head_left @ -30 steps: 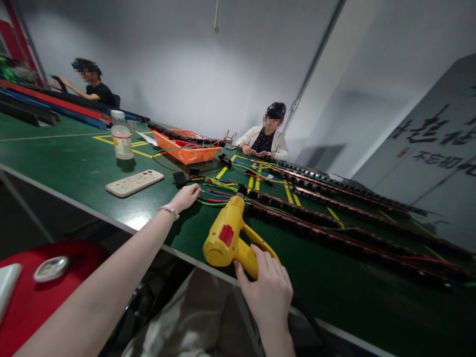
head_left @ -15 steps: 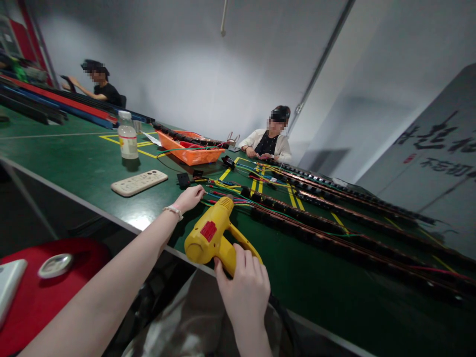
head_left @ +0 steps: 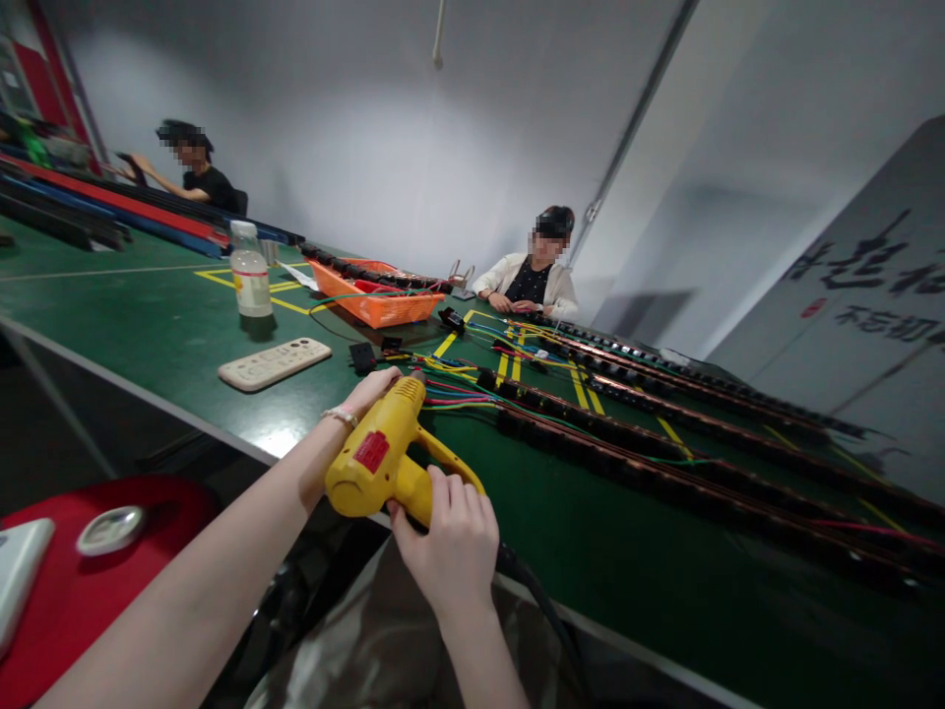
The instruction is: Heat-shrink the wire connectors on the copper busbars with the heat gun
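My right hand [head_left: 454,542] is wrapped round the handle of a yellow heat gun [head_left: 380,448] with a red label. Its nozzle points away from me, beside the fingers of my left hand [head_left: 373,391]. Those left fingers are pressed together at the ends of coloured wires [head_left: 462,396]; the gun partly covers them, and what they pinch is too small to make out. The wires run right into long black and copper strips [head_left: 620,453] on the green table. A black connector [head_left: 361,358] lies just beyond my left hand.
A beige phone [head_left: 275,365] and a bottle [head_left: 251,274] stand left of my left hand. Behind are an orange basket [head_left: 384,308] and a seated person [head_left: 528,281]; another person [head_left: 211,187] sits far left. A red stool [head_left: 66,601] is at lower left.
My right hand has moved left with the heat gun, bringing its nozzle up beside my left fingers. My left hand has hardly moved.
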Demonstrator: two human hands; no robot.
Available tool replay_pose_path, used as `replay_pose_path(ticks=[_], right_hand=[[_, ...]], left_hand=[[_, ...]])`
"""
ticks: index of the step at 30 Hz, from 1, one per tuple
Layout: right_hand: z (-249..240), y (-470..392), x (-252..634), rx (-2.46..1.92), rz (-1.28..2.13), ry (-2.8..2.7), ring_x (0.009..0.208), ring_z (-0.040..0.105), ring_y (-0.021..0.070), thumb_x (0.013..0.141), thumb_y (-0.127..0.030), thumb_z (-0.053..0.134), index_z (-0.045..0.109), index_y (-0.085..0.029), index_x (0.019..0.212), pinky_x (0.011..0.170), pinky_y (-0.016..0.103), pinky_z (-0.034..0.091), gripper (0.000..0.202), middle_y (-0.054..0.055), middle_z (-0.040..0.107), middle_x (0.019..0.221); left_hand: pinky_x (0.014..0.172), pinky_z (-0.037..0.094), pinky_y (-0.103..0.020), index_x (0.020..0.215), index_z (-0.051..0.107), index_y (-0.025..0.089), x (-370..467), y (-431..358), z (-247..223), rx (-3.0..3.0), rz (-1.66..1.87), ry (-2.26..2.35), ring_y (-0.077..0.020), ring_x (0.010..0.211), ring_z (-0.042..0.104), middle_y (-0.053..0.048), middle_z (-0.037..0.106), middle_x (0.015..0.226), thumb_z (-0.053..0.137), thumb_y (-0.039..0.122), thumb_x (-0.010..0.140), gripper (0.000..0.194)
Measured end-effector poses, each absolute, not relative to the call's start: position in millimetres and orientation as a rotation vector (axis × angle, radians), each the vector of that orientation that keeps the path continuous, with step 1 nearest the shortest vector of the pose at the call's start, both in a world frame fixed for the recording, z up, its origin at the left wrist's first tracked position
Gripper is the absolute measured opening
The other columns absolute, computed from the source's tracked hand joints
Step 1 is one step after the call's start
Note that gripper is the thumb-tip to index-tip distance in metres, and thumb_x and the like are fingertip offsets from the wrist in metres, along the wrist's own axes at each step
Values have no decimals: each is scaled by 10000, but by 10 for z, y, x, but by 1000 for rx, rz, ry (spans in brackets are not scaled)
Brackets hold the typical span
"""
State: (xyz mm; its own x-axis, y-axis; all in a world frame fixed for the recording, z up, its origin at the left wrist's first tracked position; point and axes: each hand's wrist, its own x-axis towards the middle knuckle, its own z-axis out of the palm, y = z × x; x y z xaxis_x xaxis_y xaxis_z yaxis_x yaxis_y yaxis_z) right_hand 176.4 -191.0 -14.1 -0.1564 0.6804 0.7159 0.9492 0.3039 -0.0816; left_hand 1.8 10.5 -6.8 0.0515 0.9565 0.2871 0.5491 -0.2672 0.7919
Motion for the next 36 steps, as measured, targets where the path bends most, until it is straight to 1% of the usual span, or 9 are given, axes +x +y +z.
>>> replay_pose_path(ticks=[4, 7, 9, 13, 15, 19, 22, 31, 36], right_hand=[[-172, -1883, 1784, -1413, -525, -1904, 737, 478, 187, 792, -496, 525, 565, -147, 1077, 696, 329, 332, 452, 30, 561, 798], [-176, -1882, 1818, -1403, -496, -1915, 745, 483, 184, 801, -506, 529, 553, -157, 1107, 703, 323, 329, 465, 25, 567, 811], [-165, -1889, 1862, -1401, -469, -1931, 754, 492, 182, 802, -511, 537, 550, -164, 1111, 710, 318, 330, 464, 22, 573, 820], [-139, -1904, 2005, -1400, -442, -1930, 774, 511, 183, 793, -537, 548, 555, -183, 1099, 721, 309, 333, 468, 15, 587, 827], [-130, -1914, 2094, -1409, -448, -1925, 784, 521, 184, 789, -533, 557, 559, -188, 1095, 734, 308, 336, 460, 14, 595, 834], [-111, -1942, 2267, -1437, -466, -1927, 792, 540, 182, 792, -518, 562, 563, -190, 1094, 734, 300, 343, 446, 16, 613, 845], [-97, -1977, 2375, -1458, -495, -1914, 793, 550, 179, 800, -522, 551, 571, -189, 1087, 737, 295, 349, 441, 22, 626, 850], [-130, -2122, 2547, -1546, -699, -1802, 752, 542, 166, 807, -521, 550, 576, -175, 1091, 711, 295, 351, 449, 27, 628, 829], [-132, -2168, 2523, -1593, -715, -1784, 751, 535, 176, 805, -515, 557, 570, -172, 1101, 715, 307, 352, 453, 31, 622, 826]], left_hand=[[606, 416, -279, 800, 616, 107, -6, 70, -88, 1863, 1107, 1501, -162, 674, 540, -15, 600, 678, 469, 380, 873, 318], [663, 478, -293, 910, 599, 115, -6, 79, -87, 1887, 1094, 1506, -146, 729, 570, -22, 609, 832, 484, 423, 883, 330], [696, 487, -307, 950, 586, 119, 2, 101, -80, 1913, 1090, 1507, -144, 763, 575, -31, 607, 886, 499, 425, 878, 326], [682, 433, -282, 814, 596, 144, 22, 145, -82, 1971, 1085, 1509, -161, 729, 551, -33, 627, 768, 476, 370, 866, 260], [665, 411, -277, 776, 587, 162, 28, 158, -94, 2025, 1087, 1513, -169, 711, 548, -36, 628, 743, 441, 343, 857, 247], [649, 403, -267, 799, 561, 181, 29, 165, -118, 2137, 1098, 1507, -173, 709, 565, -50, 637, 770, 361, 319, 855, 249], [656, 409, -267, 803, 546, 184, 27, 165, -123, 2160, 1099, 1503, -174, 720, 572, -52, 637, 772, 335, 324, 861, 259], [672, 422, -264, 790, 530, 191, 20, 172, -143, 2147, 1130, 1470, -173, 726, 584, -44, 633, 764, 349, 348, 873, 253], [659, 412, -262, 786, 539, 188, 35, 166, -132, 2140, 1127, 1493, -172, 711, 577, -46, 633, 755, 360, 326, 868, 240]])
